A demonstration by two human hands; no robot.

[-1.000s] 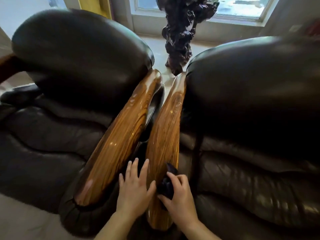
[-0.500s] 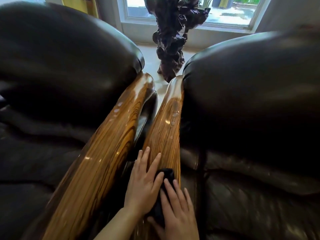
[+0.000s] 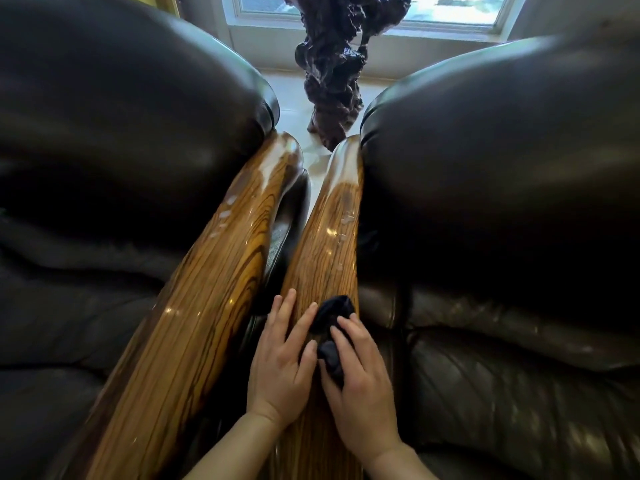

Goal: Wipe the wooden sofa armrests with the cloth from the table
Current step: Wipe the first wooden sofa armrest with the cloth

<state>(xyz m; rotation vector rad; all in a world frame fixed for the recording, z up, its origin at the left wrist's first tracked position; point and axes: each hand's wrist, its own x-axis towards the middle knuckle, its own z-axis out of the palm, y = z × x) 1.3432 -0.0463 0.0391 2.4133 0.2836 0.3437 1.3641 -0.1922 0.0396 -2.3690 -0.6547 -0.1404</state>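
Two glossy striped wooden armrests run away from me side by side: the left armrest (image 3: 207,306) and the right armrest (image 3: 325,251). A small dark cloth (image 3: 330,327) lies bunched on the right armrest. My right hand (image 3: 360,386) presses down on the cloth, fingers over it. My left hand (image 3: 282,362) rests flat on the same armrest just left of the cloth, fingers spread, thumb touching the cloth's edge. Pale smudges show on both armrests farther up.
Dark leather sofa seats flank the armrests, one on the left (image 3: 114,133) and one on the right (image 3: 502,168). A narrow gap separates the two armrests. A dark gnarled carved stand (image 3: 332,74) rises on the pale floor beyond, under a window (image 3: 450,12).
My view has come in closer over the armrests. Both hands and the cloth have slid forward up the right armrest, and my right hand now lies flatter over the cloth.
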